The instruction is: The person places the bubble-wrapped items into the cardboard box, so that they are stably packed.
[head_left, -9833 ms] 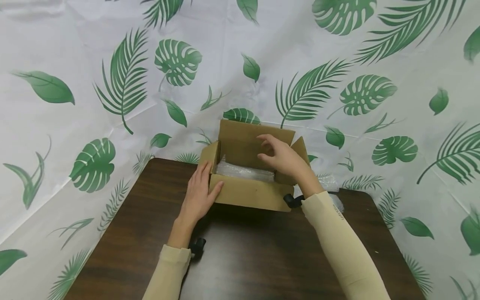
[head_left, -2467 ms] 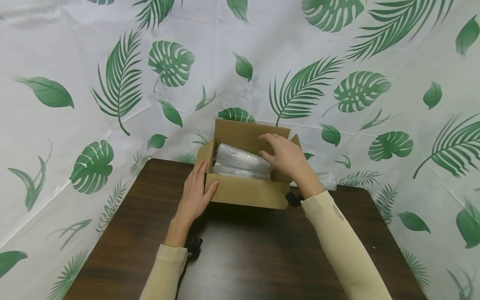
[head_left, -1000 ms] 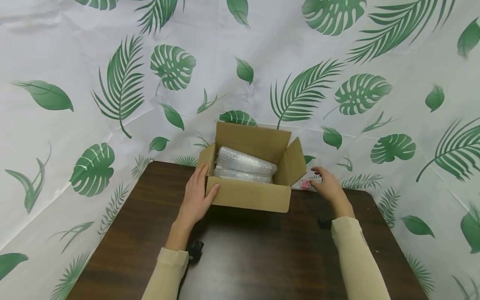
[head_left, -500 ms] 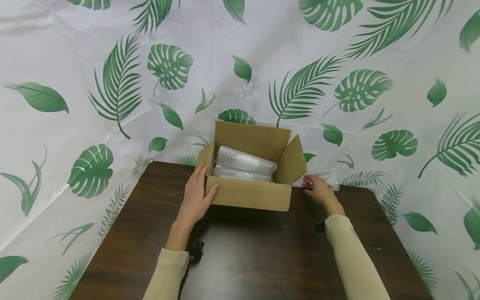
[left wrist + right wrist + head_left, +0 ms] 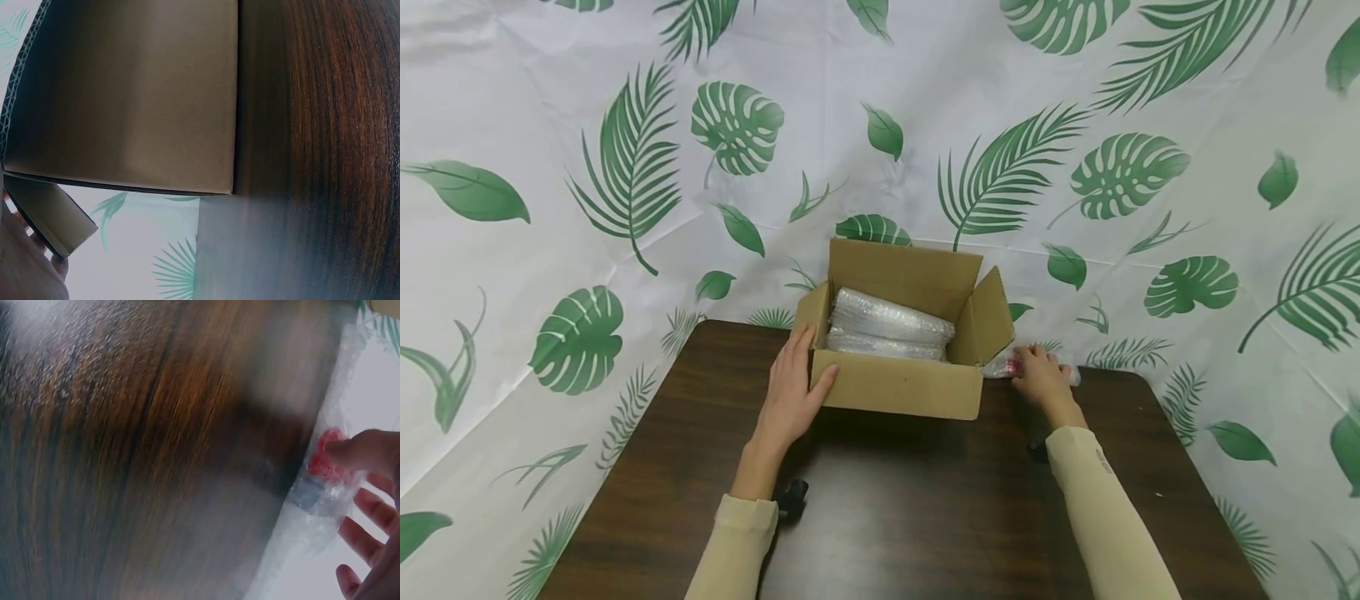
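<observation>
An open cardboard box (image 5: 898,385) stands at the far side of the table, holding two bubble-wrapped bundles, the upper one (image 5: 891,317) lying slantwise over the lower (image 5: 883,344). My left hand (image 5: 786,387) holds the box's left front corner, fingers along the left flap (image 5: 812,307) and thumb on the front flap. In the left wrist view the fingertips show past a flap (image 5: 56,219). Right of the box, my right hand (image 5: 1043,379) grips a bubble-wrapped packet (image 5: 997,367) with something red inside. The right wrist view shows my thumb (image 5: 359,450) on the red part (image 5: 325,462).
The dark wooden table (image 5: 895,508) extends in front of the box. A white cloth (image 5: 850,125) printed with green leaves hangs behind it and at both sides. The box's right flap (image 5: 991,315) sticks out toward the packet.
A second bundle came to lie in the box between the first two frames. My right hand then left the box, moved right and down, and took hold of the packet. My left hand stayed.
</observation>
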The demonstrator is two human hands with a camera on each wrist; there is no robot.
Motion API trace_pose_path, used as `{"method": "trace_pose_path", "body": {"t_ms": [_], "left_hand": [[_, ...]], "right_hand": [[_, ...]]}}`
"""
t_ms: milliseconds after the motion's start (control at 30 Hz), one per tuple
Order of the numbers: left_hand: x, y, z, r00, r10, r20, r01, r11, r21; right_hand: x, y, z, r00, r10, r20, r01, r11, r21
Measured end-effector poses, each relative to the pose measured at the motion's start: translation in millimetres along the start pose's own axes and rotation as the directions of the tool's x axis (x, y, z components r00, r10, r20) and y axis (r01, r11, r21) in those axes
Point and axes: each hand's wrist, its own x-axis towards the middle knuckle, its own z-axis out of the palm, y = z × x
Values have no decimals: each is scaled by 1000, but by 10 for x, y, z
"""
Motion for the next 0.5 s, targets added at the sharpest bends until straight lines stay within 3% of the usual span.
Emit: {"method": "trace_pose_path", "body": {"t_ms": [300,500], "left_hand": [[-2,4,-34,1000,-10,5,10,1000,-2],[0,18,-40,1000,-19,22,19,1000,-1]], "right_hand": [[-12,-70,43,993,-71,-95,64,995,-75],[-14,-92,115,985,-54,-164,39,995,-97]]}}
